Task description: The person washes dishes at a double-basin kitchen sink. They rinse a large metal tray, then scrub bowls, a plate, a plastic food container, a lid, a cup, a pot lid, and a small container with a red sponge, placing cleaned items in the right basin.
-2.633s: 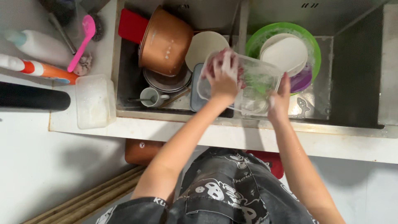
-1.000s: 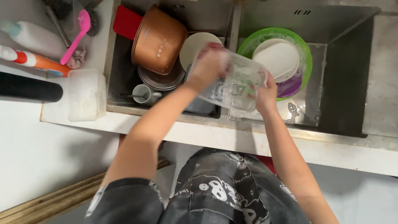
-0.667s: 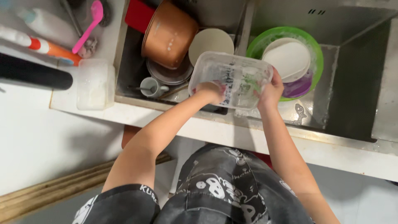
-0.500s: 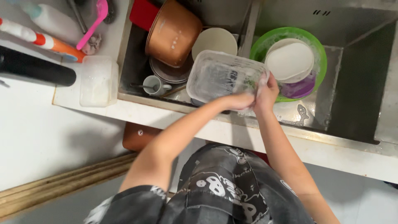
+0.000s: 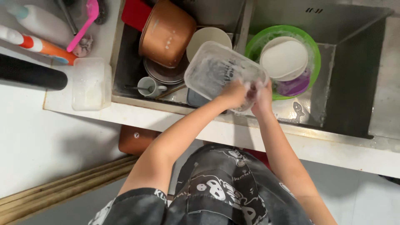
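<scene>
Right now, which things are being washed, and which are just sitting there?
In use:
left hand
right hand
clear plastic container, soapy, gripped by both hands at one corner over the sink

Just sitting:
copper pot
white plate
mug
green basin holding a white bowl
pink spoon
lidded tub on the counter

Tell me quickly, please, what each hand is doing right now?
Left hand: closed on the clear plastic container.
Right hand: closed on the same container's near edge.
</scene>
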Demonstrator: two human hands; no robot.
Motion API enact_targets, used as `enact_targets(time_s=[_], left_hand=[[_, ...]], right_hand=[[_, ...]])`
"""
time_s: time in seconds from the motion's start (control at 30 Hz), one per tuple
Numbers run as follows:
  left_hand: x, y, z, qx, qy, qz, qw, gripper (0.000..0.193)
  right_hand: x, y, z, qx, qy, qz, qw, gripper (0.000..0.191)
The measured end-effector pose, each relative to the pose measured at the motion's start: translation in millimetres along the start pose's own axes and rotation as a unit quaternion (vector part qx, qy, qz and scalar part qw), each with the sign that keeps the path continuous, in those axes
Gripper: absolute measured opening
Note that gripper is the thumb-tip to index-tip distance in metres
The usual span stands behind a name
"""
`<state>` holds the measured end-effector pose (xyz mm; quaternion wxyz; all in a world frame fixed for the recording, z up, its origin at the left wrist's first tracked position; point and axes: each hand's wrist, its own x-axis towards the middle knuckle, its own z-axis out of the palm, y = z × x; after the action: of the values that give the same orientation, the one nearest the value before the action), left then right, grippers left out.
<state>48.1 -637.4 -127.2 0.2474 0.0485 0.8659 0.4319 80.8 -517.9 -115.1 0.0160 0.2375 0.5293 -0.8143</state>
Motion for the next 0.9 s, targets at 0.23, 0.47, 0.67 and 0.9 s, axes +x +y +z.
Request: enact_targets(time_s=[0.23, 0.47, 0.67, 0.9], left_hand=[[13, -31, -67, 0.532, 0.184, 0.079, 0.822, 0.039], [-50, 42, -46, 0.116, -0.045, 0.094, 0.988, 0.049], [-33, 105, -37, -0.355, 0.036, 0.05, 0.933, 0.038], [42, 41, -1, -0.34, 0.049, 0.066, 0.937, 0.025]], right_hand=[[3, -3, -11, -0.002, 0.116, 0.028, 0.993, 0.054], [26, -25, -40, 0.035, 0.132, -0.14, 0.981, 0.054], [36, -82, -100, -0.087, 0.127, -0.359, 0.92, 0.071], [28, -132, -192, 0.122, 0.18, -0.372, 0.902, 0.061]])
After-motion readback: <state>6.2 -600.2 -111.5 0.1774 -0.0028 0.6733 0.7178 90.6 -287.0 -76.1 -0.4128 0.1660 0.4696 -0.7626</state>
